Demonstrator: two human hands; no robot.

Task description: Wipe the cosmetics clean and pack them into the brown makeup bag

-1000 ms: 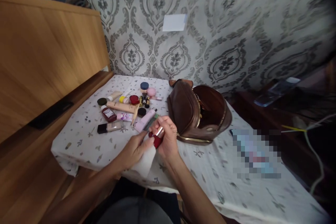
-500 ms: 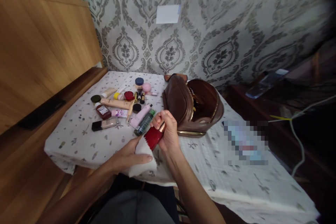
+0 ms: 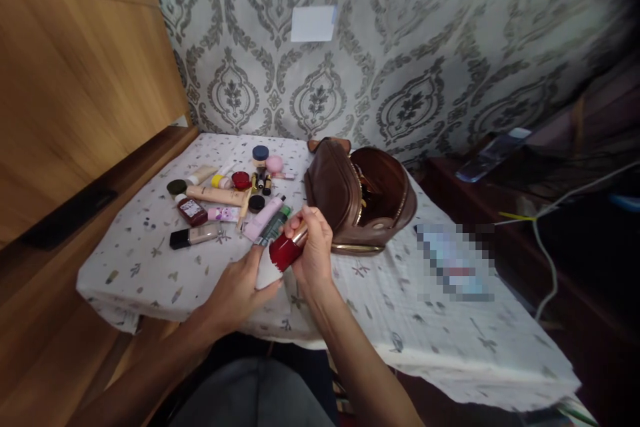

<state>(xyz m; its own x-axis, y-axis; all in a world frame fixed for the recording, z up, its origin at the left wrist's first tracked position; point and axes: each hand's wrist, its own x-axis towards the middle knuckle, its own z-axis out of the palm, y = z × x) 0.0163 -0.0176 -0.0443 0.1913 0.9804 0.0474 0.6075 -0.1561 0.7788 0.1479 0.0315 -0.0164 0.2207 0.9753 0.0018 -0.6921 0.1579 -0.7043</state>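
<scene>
Above the table's front edge, both hands meet around a glossy red item with a gold-coloured neck [image 3: 287, 251]; its exact kind is unclear. My right hand [image 3: 314, 253] is closed around its gold end. My left hand [image 3: 245, 287] pinches a white tissue [image 3: 269, 271] against the lower red end, which the tissue partly covers. Just beyond them lie a dark green bottle [image 3: 274, 225] and a pink tube [image 3: 263, 215]. The open brown bag [image 3: 333, 190] stands to the right of these, its gold zipper undone and dark contents inside.
Several cosmetics lie left of the bag, including a beige tube [image 3: 217, 195], a foundation bottle [image 3: 204, 234] and a blue-lidded jar [image 3: 260, 155]. A blurred-out flat object [image 3: 455, 260] lies on the right. A wooden cabinet [image 3: 85, 67] borders the left side.
The tissue has moved up around the red item's lower end, and its loose hanging part is less visible. My left hand has closed nearer to my right. The view has shifted slightly.
</scene>
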